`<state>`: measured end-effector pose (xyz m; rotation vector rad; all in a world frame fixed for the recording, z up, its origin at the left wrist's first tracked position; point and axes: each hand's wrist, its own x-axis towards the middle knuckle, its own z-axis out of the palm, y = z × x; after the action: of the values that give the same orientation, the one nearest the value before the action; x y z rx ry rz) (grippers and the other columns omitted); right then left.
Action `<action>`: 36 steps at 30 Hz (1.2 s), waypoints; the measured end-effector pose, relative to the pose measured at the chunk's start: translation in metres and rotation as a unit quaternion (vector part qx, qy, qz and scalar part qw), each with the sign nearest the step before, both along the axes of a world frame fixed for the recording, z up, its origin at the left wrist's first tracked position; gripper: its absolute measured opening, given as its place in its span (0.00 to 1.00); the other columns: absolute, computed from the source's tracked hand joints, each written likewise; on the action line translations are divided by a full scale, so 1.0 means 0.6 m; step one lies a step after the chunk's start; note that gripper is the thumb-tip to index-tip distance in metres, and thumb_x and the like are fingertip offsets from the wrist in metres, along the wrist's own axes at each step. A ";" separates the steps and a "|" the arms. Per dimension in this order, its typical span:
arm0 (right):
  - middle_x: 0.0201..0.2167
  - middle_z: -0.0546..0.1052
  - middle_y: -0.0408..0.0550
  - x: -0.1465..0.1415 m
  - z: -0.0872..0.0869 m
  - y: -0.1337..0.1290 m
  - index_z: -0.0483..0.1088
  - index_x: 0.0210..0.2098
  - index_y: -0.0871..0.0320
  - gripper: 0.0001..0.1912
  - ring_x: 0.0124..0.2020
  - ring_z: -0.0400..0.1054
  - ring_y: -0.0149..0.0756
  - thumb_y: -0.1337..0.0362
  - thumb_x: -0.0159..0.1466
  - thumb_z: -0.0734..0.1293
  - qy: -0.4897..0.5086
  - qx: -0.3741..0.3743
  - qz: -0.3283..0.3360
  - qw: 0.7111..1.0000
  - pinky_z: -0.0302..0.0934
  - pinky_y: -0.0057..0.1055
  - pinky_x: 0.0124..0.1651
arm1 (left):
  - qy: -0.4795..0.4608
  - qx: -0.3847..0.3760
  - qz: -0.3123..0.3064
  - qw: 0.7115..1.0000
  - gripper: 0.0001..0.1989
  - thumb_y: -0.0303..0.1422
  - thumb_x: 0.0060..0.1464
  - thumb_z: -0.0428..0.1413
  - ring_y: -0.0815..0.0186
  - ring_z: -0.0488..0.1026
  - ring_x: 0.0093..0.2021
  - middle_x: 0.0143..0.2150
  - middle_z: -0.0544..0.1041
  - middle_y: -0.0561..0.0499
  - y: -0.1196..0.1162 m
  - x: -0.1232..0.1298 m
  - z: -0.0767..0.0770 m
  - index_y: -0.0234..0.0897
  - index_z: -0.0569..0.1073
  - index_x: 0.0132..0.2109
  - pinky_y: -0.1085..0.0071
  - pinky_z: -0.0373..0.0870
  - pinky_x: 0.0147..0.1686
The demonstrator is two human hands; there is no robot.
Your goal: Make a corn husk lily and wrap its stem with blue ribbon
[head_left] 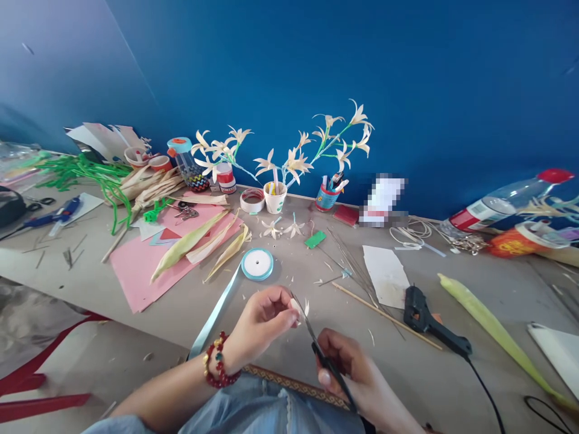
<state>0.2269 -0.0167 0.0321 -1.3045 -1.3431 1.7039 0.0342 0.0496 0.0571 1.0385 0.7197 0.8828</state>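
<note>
My left hand point(266, 325), with red bead bracelets at the wrist, pinches a small pale piece of corn husk point(296, 306) between thumb and fingers. In my right hand point(346, 367) is a pair of black-handled scissors point(312, 334), its blades pointing up and left against the husk piece. A thin curled sliver stands out beside the blades. Just beyond my hands lies a ribbon spool point(257, 264) with a light blue strip trailing toward my left forearm. Two loose husk flowers point(272, 228) rest farther back.
A cup of husk flowers point(275, 199) stands near the blue wall. Pink paper point(140, 265) with husks lies left. To the right are a black glue gun point(429, 322) with its cord, a wooden stick point(384, 314), thin wires, a long green husk point(488, 319) and a plastic bottle point(493, 208).
</note>
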 end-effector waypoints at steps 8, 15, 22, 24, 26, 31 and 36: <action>0.20 0.54 0.35 -0.001 -0.002 0.002 0.55 0.25 0.54 0.32 0.21 0.45 0.25 0.34 0.50 0.70 0.023 -0.014 -0.001 1.000 0.38 0.25 0.21 | 0.017 0.000 -0.009 1.000 0.10 0.34 0.55 0.60 0.69 0.67 0.30 0.30 0.70 0.51 -0.002 -0.001 -0.007 0.33 0.70 0.30 0.72 0.62 0.33; 0.18 0.57 0.34 -0.004 -0.004 0.000 0.55 0.24 0.55 0.33 0.18 0.47 0.24 0.33 0.48 0.71 0.036 -0.040 -0.013 0.998 0.40 0.24 0.21 | 0.005 -0.005 -0.008 1.000 0.12 0.36 0.55 0.61 0.70 0.66 0.29 0.29 0.69 0.52 -0.001 0.000 -0.008 0.33 0.70 0.30 0.73 0.62 0.32; 0.16 0.60 0.34 -0.010 0.002 0.002 0.55 0.23 0.54 0.34 0.17 0.52 0.24 0.32 0.46 0.71 0.040 -0.059 -0.021 0.997 0.46 0.23 0.21 | -0.008 -0.024 -0.007 1.000 0.13 0.37 0.54 0.62 0.71 0.67 0.29 0.29 0.68 0.53 -0.003 0.000 -0.006 0.34 0.69 0.30 0.74 0.62 0.32; 0.15 0.60 0.34 -0.010 0.001 0.000 0.55 0.23 0.54 0.33 0.16 0.51 0.23 0.33 0.47 0.71 0.034 -0.060 -0.022 0.997 0.46 0.23 0.20 | -0.011 -0.027 -0.008 1.000 0.13 0.37 0.53 0.62 0.71 0.67 0.29 0.29 0.69 0.53 -0.002 0.000 -0.005 0.34 0.69 0.31 0.74 0.62 0.32; 0.14 0.59 0.33 -0.009 -0.003 -0.001 0.55 0.22 0.54 0.32 0.15 0.51 0.23 0.35 0.48 0.71 0.029 -0.059 -0.022 0.998 0.45 0.23 0.20 | -0.011 -0.027 -0.009 1.000 0.14 0.38 0.53 0.63 0.71 0.67 0.29 0.29 0.69 0.53 -0.002 -0.001 -0.002 0.34 0.69 0.30 0.74 0.62 0.31; 0.13 0.59 0.33 -0.004 -0.016 -0.003 0.55 0.22 0.54 0.31 0.14 0.50 0.23 0.36 0.50 0.71 0.020 -0.042 -0.023 0.999 0.45 0.22 0.18 | -0.006 -0.023 -0.020 1.000 0.15 0.39 0.52 0.63 0.70 0.68 0.29 0.28 0.69 0.53 0.000 -0.005 0.001 0.34 0.68 0.29 0.73 0.63 0.32; 0.13 0.60 0.34 -0.004 -0.013 -0.002 0.55 0.21 0.54 0.31 0.14 0.52 0.23 0.35 0.49 0.71 0.008 -0.034 -0.019 0.999 0.46 0.22 0.18 | -0.001 -0.017 -0.035 0.999 0.15 0.40 0.53 0.63 0.70 0.68 0.29 0.28 0.71 0.52 0.004 -0.010 0.001 0.34 0.68 0.29 0.73 0.63 0.32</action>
<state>0.2246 -0.0178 0.0243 -1.3442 -1.2526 1.7440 0.0282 0.0520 0.0575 1.0261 0.6902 0.8079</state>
